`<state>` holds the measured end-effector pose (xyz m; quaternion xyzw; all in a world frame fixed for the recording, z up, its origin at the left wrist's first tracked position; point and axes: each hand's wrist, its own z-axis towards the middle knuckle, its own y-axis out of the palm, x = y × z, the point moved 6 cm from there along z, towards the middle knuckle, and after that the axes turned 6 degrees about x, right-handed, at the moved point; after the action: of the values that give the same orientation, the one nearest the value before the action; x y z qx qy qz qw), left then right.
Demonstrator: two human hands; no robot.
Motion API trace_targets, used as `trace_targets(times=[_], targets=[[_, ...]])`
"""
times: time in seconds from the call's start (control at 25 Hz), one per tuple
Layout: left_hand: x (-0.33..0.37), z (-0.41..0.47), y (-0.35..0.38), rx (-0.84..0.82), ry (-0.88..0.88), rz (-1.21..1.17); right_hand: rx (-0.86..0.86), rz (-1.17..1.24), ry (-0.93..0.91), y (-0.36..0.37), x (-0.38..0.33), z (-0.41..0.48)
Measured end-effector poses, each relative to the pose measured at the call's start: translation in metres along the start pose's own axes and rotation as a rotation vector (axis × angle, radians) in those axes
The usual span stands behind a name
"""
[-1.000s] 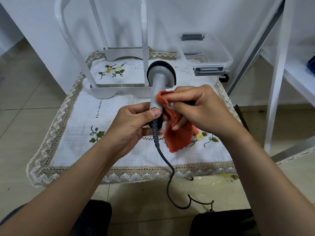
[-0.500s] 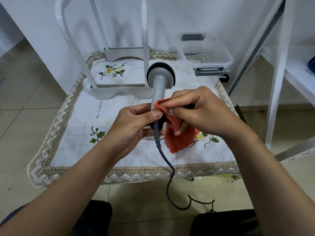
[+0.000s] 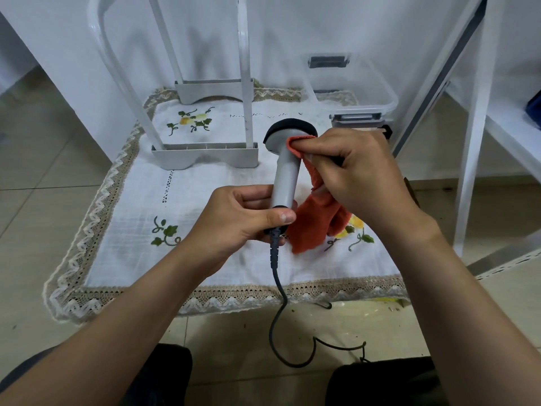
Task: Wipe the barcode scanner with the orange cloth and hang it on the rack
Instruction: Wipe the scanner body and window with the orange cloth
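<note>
The left hand (image 3: 234, 218) gripped the scanner (image 3: 285, 174) by its handle's foot, tilted over the table (image 3: 131, 230); the right hand (image 3: 360, 177) pinched the cloth (image 3: 316, 227) against its neck. Wiping was the step in hand. Next, likely: finish, then hook it on the rack (image 3: 205, 155) behind.

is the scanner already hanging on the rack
No, the left hand grips the scanner by its handle while the right hand holds the orange cloth against it.

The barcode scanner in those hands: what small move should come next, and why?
Probably slide the orange cloth down the grey handle: the right hand pinches it against the barcode scanner just below the head, the left hand grips the base by the cable, and the stretch between lies uncovered.
</note>
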<state>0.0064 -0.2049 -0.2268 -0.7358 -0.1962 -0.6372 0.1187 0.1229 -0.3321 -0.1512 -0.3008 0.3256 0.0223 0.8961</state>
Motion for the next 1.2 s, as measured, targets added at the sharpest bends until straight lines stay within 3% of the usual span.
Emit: trace_targets(times=[0.48, 1.2], targets=[[0.003, -0.003, -0.001, 0.024, 0.043, 0.082, -0.014, 0.015, 0.057, 0.007, 0.001, 0.0], [-0.002, 0.003, -0.005, 0.087, 0.026, -0.01, -0.225, 0.186, 0.228, 0.02, -0.008, -0.008]])
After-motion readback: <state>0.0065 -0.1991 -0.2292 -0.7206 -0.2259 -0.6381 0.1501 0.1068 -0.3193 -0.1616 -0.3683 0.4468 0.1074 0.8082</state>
